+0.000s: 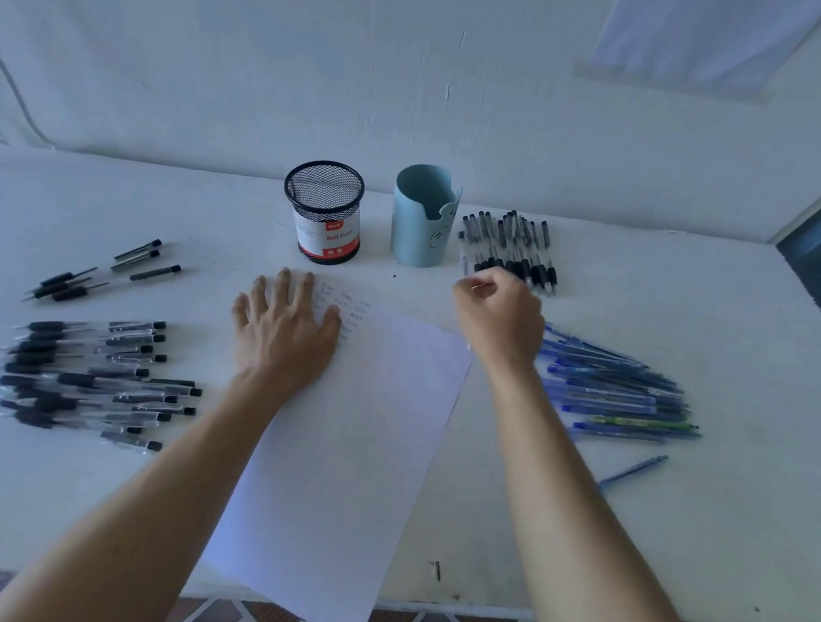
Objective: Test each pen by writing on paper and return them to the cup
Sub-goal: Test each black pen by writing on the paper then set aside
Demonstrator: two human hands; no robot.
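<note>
A white sheet of paper (356, 438) lies slanted in the middle of the table, with small handwritten words near its top left corner. My left hand (284, 331) rests flat on that corner, fingers spread, holding nothing. My right hand (498, 316) hovers with curled fingers at the near ends of a pile of black pens (510, 243) at the back right; whether it grips one is hidden. A black mesh cup (322, 209) and a light blue cup (422, 216) stand behind the paper, and I see no pens sticking out of them.
Black pens lie in a large heap (90, 375) at the left and a small group (103, 270) behind it. Blue pens (615, 393) fan out at the right, one loose blue pen (634, 472) nearer. The paper overhangs the table's front edge (567, 617). A wall stands close behind.
</note>
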